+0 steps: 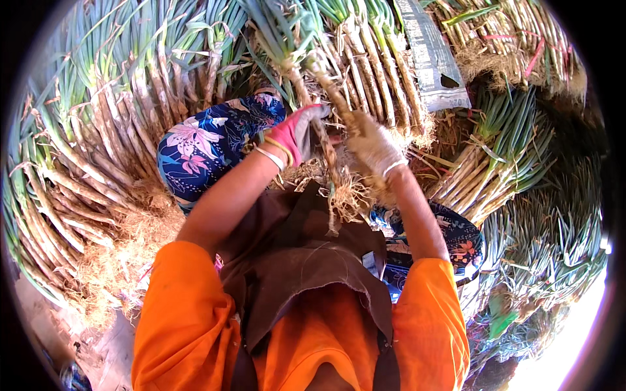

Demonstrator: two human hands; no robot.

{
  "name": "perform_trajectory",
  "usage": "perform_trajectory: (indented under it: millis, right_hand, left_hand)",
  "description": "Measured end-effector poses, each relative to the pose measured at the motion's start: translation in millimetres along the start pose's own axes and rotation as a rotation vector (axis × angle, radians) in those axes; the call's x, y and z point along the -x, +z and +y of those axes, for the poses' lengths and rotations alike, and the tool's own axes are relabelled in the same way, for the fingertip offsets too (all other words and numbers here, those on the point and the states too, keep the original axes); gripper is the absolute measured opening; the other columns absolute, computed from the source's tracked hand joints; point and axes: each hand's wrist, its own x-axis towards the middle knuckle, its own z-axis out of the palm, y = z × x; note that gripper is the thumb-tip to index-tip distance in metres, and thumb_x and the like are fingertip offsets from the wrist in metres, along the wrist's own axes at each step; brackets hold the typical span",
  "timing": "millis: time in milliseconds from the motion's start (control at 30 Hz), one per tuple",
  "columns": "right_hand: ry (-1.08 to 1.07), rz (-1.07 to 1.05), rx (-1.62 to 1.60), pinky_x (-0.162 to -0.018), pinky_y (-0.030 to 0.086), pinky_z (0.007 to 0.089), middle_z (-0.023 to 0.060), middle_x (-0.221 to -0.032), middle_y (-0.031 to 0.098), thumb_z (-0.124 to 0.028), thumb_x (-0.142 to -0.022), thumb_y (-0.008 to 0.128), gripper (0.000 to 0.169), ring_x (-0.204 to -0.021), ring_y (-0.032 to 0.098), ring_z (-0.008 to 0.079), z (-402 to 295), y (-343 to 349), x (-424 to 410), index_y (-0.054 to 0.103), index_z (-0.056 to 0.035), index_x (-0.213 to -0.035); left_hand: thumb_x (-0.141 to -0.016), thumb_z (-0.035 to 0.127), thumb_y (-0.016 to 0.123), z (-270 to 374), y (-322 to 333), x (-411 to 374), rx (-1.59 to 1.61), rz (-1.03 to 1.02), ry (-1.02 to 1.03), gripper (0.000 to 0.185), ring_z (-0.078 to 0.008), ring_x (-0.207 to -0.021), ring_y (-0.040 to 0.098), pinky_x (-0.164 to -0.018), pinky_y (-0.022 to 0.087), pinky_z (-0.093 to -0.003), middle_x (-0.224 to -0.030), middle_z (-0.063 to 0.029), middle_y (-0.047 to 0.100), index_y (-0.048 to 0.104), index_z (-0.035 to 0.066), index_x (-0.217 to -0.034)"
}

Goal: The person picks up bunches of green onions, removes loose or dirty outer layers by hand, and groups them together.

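Observation:
My left hand (pixel 297 134), in a pink and grey glove with bands at the wrist, is closed around the stalk of a green onion (pixel 326 146). Its stringy roots hang over my dark apron and its leaves point away from me. In my right hand (pixel 371 144), wearing a soiled pale glove, is the lower part of a second green onion (pixel 332 93); the fingers are partly hidden. The leafy tops of the two stalks lie close together. Just beyond my hands rests a row of green onions (pixel 376 73), roots towards me.
Many green onions (pixel 107 127) lie along the left with matted roots (pixel 127 249). A tied bundle (pixel 481 166) sits at the right, with more leafy tops (pixel 543 234) below it. A printed plastic sheet (pixel 430 58) and more onions with pink ties (pixel 513 44) are at the upper right.

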Motion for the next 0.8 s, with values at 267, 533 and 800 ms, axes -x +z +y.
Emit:
perform_trajectory:
  millis: [267, 533, 800]
  right_hand:
    - [-0.574, 0.128, -0.360, -0.079, 0.052, 0.0342, 0.0168, -0.103, 0.065, -0.028, -0.083, 0.067, 0.041, -0.092, 0.065, 0.0256, -3.8, 28.7, 61.0, 0.062, -0.0005, -0.113]
    - [-0.414, 0.419, -0.569, -0.085, 0.050, 0.0314, 0.0162, -0.111, 0.064, -0.025, -0.083, 0.067, 0.053, -0.091, 0.064, 0.0218, 16.9, 23.2, 21.6, 0.051, -0.0008, -0.127]
    - [-0.473, 0.411, -0.193, -0.100, 0.042, 0.0374, 0.0249, -0.137, 0.047, -0.039, -0.068, 0.078, 0.096, -0.117, 0.054, 0.0372, -41.8, 90.0, -63.6, 0.030, 0.0017, -0.141]
  left_hand:
    - [-0.088, 0.030, 0.063, 4.6, 15.1, 27.5, -0.148, -0.048, 0.162, 0.030, -0.0295, -0.090, 0.063, -0.087, 0.050, -0.0466, -0.098, -0.0115, 0.064, 0.057, 0.008, -0.108]
    - [-0.090, 0.033, 0.059, 11.6, 39.9, 101.6, 0.133, -0.788, 0.147, 0.037, -0.0195, -0.071, 0.057, -0.060, 0.046, -0.0320, -0.083, -0.0053, 0.058, 0.052, 0.003, -0.109]
    - [-0.090, 0.035, 0.058, 12.2, 34.4, 151.0, 0.127, -0.721, 0.286, 0.037, -0.0205, -0.073, 0.058, -0.059, 0.048, -0.0356, -0.082, -0.0068, 0.059, 0.052, 0.002, -0.107]
